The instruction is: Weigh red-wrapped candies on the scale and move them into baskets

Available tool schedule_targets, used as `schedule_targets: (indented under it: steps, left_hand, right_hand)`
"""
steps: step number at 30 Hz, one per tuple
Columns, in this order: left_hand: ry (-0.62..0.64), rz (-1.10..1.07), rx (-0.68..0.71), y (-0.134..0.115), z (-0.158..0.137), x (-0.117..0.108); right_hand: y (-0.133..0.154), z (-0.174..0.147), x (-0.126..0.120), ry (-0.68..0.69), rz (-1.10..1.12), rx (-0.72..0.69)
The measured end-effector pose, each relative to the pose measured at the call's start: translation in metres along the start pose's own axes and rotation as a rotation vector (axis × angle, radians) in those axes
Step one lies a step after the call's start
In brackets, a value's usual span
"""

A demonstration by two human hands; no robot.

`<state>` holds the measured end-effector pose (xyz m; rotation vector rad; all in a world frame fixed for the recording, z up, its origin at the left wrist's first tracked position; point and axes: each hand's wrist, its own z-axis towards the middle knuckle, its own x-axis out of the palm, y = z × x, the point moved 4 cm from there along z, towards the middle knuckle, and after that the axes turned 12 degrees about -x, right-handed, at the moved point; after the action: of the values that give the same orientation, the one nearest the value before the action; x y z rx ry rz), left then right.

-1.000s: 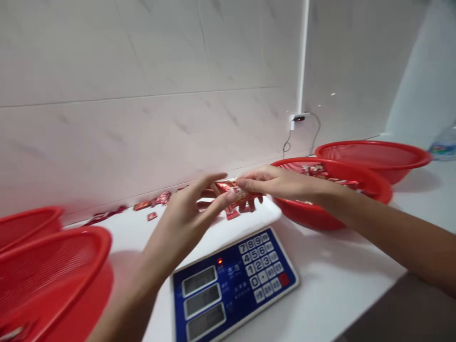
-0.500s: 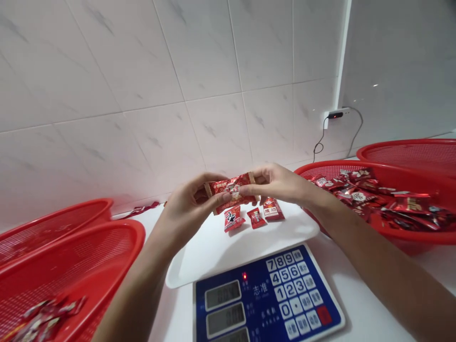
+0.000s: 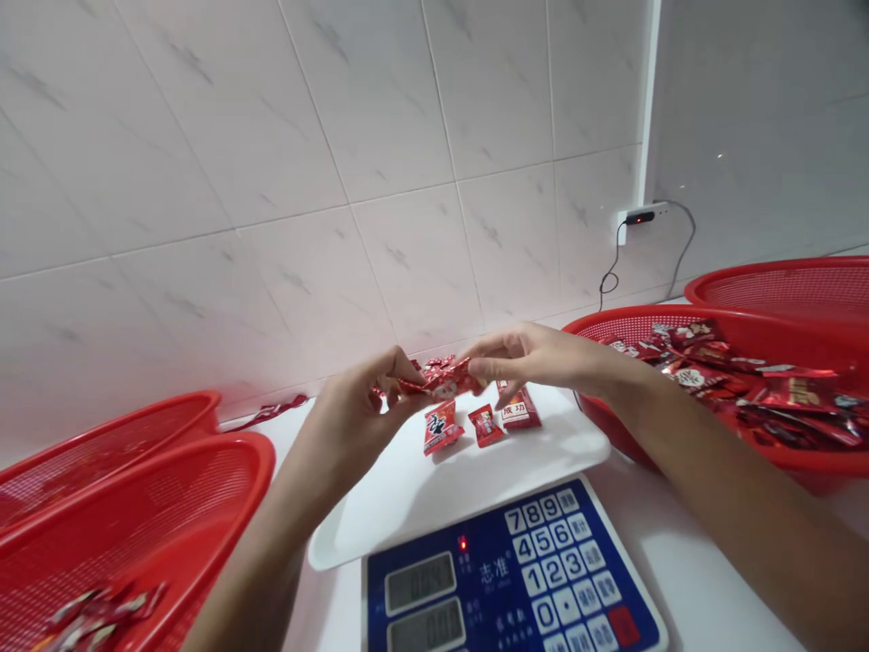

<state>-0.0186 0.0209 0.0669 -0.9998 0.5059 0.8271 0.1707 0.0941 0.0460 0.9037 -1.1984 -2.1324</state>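
**Two hands, one red packet over the scale**

Two hands pinch one red packet (image 3: 444, 382) above the far edge of the scale's white tray (image 3: 380, 507): the left hand (image 3: 353, 421) grips its left end, the right hand (image 3: 536, 358) its right end. Half a second ago the packet lay flat and stretched between them; now it looks crumpled and twisted. Three small packets (image 3: 479, 421) lie on the tray near its far edge. Four red baskets show: two at the left (image 3: 169, 489), two at the right (image 3: 747, 330), the nearer right one heaped with packets.
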Motion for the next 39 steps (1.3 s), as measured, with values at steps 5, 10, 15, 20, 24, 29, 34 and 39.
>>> schedule_targets:
  steps: [5,10,15,20,24,29,34,39]
  left_hand:
    - [-0.333,0.316,0.58,-0.022,-0.015,-0.004]
    - [-0.399,0.39,0.473,-0.008,-0.006,-0.005]
    - [0.033,-0.012,-0.078,0.011,0.008,-0.003]
    - [0.308,-0.051,-0.132,0.005,0.004,0.01]
    - [0.288,-0.127,-0.147,0.007,0.005,0.01]
    - [0.241,-0.139,-0.168,0.01,0.006,0.006]
    - [0.15,-0.183,-0.191,0.018,0.005,0.0]
    - [0.199,-0.35,-0.224,0.017,0.004,-0.002]
  right_hand:
    - [-0.005,0.006,0.007,-0.06,0.328,0.045]
    - [-0.001,0.006,0.001,-0.29,0.111,0.034]
    - [-0.001,0.005,0.001,-0.244,-0.015,-0.042]
    - [-0.002,0.007,0.009,-0.185,-0.13,-0.117]
    - [-0.001,0.007,0.01,-0.204,-0.139,-0.14]
    - [0.0,0.006,0.01,-0.217,-0.137,-0.126]
    - [0.001,0.006,0.009,-0.213,-0.1,-0.087]
    - [0.005,0.007,0.018,0.003,-0.175,-0.162]
